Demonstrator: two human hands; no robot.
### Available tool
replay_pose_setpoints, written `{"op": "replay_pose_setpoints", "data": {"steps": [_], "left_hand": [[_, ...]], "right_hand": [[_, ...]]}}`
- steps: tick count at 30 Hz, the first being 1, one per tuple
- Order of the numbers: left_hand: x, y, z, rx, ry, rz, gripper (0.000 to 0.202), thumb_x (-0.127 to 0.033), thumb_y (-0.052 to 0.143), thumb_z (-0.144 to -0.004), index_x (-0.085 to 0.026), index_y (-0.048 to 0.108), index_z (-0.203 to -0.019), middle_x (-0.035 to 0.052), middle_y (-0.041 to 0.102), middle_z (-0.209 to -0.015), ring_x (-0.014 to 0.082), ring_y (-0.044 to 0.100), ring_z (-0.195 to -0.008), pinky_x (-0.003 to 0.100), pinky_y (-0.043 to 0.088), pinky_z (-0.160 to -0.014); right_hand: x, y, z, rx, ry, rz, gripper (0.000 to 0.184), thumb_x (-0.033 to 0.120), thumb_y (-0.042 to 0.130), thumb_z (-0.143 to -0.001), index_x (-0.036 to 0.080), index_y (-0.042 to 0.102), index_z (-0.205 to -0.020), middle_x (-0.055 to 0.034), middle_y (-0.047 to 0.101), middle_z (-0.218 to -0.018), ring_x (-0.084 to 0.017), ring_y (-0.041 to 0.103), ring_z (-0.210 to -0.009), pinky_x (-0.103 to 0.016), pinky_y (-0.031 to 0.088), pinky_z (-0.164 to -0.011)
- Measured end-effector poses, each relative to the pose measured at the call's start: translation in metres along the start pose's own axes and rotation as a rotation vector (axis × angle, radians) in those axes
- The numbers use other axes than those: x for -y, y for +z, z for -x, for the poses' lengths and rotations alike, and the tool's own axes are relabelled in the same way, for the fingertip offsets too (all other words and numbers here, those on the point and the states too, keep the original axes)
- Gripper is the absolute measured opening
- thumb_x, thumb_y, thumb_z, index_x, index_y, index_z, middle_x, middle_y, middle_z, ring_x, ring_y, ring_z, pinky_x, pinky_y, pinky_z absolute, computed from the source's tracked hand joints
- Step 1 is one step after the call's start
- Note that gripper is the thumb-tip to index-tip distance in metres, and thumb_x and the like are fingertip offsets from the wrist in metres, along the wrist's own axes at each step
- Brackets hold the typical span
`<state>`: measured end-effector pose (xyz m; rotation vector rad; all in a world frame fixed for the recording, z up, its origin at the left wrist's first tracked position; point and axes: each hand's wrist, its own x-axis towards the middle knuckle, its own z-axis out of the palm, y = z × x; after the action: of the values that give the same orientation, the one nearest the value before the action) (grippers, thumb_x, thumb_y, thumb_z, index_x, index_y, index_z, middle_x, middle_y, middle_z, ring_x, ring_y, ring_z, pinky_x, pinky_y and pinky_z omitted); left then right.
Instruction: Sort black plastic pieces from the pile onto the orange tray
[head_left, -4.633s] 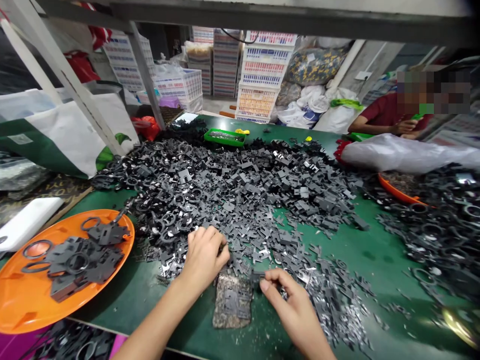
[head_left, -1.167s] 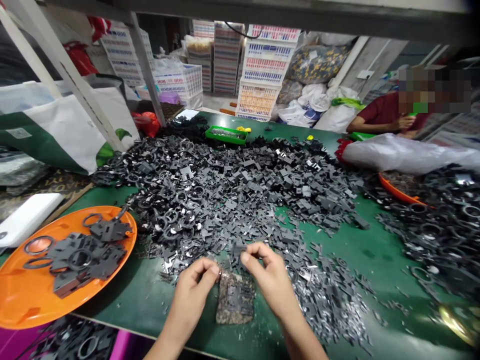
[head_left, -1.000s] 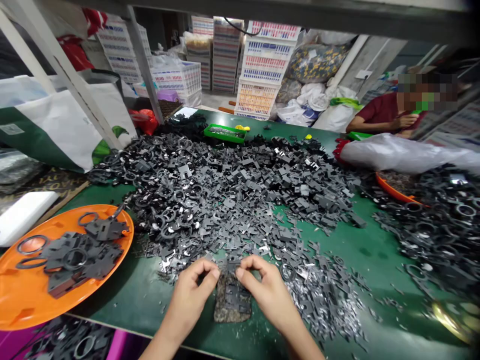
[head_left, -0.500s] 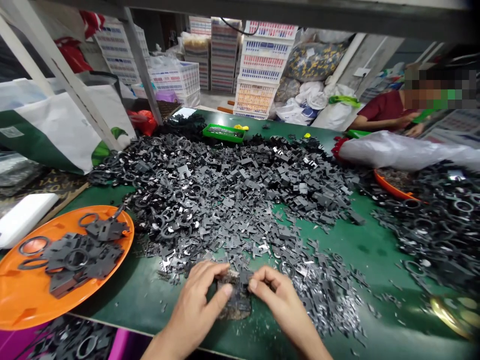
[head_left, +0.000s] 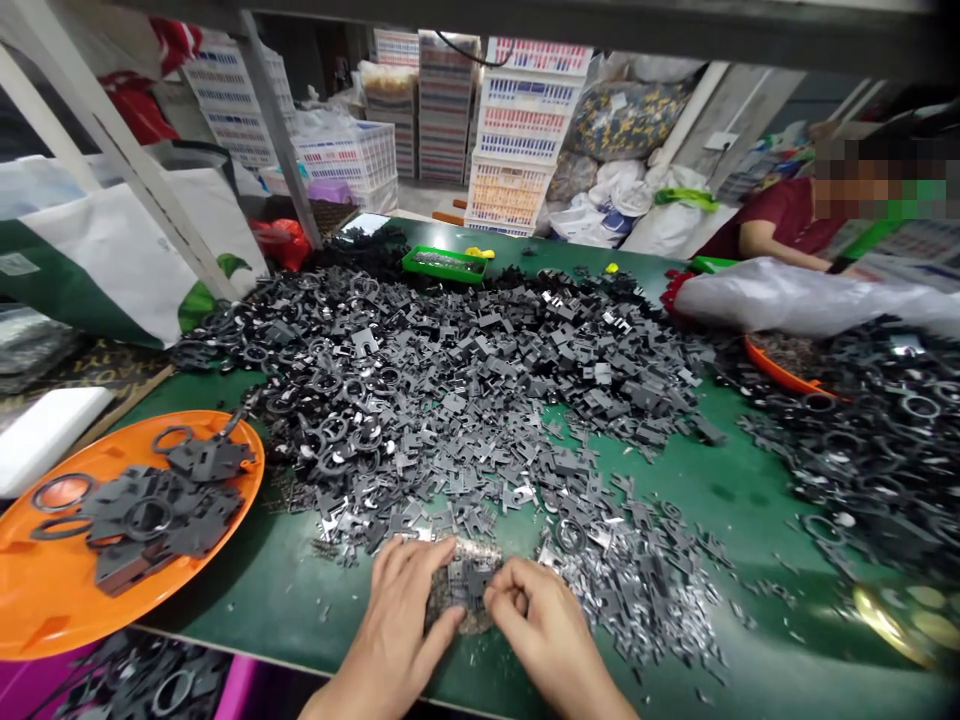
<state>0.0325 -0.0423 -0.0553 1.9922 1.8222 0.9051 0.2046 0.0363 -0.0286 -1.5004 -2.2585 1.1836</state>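
Observation:
On the near edge of the green worktable sits a small worn block (head_left: 469,622) with dark grey plastic parts on its top. My left hand (head_left: 405,615) lies at the block's left side, thumb and forefinger stretched apart around its edge; I cannot tell whether it presses on it. From the right, my right hand (head_left: 544,615) pinches a small dark grey plastic piece (head_left: 478,582) over the block. The fingers partly hide this piece. Just beyond both hands spreads a large heap of dark grey plastic parts (head_left: 450,400), flat notched pieces and rings among them.
An orange tray (head_left: 217,560) with assembled grey parts stands at left, above a purple bin (head_left: 244,690). Small loose pieces (head_left: 645,590) lie right of my hands. A green tray (head_left: 442,265) sits at the back. A co-worker (head_left: 780,220) is at the far right beside another heap.
My right hand has moved slightly left with the grey piece, further over the block. My left hand has barely shifted. The co-worker's arm has moved lower behind the white bag.

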Motion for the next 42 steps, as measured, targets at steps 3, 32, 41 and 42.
{"op": "replay_pose_setpoints", "data": {"steps": [3,32,41,42], "left_hand": [[-0.002,-0.005,-0.002,0.071,0.065,-0.082,0.043,-0.015,0.052,-0.085,-0.028,0.047,-0.126,0.0053,0.06,-0.113,0.0237,0.051,-0.108,0.05,0.033,-0.102],[0.049,-0.091,-0.111,-0.416,-0.413,0.061,0.015,-0.032,0.064,-0.076,-0.024,0.063,-0.088,0.0039,0.06,-0.094,0.0287,0.045,-0.102,0.05,0.024,-0.097],[0.017,-0.061,-0.094,-0.419,-0.566,0.865,0.036,-0.049,0.062,-0.075,-0.017,0.055,-0.092,0.0006,0.061,-0.078,0.0153,0.059,-0.076,0.028,0.045,-0.073],[0.012,-0.057,-0.092,-0.398,-0.581,0.924,0.037,-0.049,0.064,-0.074,-0.017,0.055,-0.091,0.0004,0.061,-0.077,0.0148,0.06,-0.074,0.027,0.046,-0.071]], "right_hand": [[0.007,-0.005,-0.006,0.063,-0.011,0.077,0.015,0.022,0.047,-0.079,0.02,0.054,-0.066,0.0005,0.06,-0.065,-0.017,0.055,-0.068,-0.025,0.034,-0.063],[0.009,-0.019,-0.015,-0.01,-0.266,0.008,0.016,0.029,0.042,-0.092,0.022,0.051,-0.081,-0.0012,0.057,-0.078,-0.017,0.055,-0.074,-0.028,0.043,-0.068],[0.047,-0.02,-0.036,-0.167,-0.483,-0.029,0.013,0.026,0.045,-0.092,0.022,0.052,-0.102,-0.0076,0.058,-0.101,-0.021,0.056,-0.094,-0.033,0.045,-0.08],[0.052,-0.018,-0.04,-0.179,-0.509,-0.037,0.019,0.026,0.047,-0.091,0.022,0.051,-0.11,-0.009,0.056,-0.11,-0.021,0.055,-0.1,-0.034,0.045,-0.083]]}}
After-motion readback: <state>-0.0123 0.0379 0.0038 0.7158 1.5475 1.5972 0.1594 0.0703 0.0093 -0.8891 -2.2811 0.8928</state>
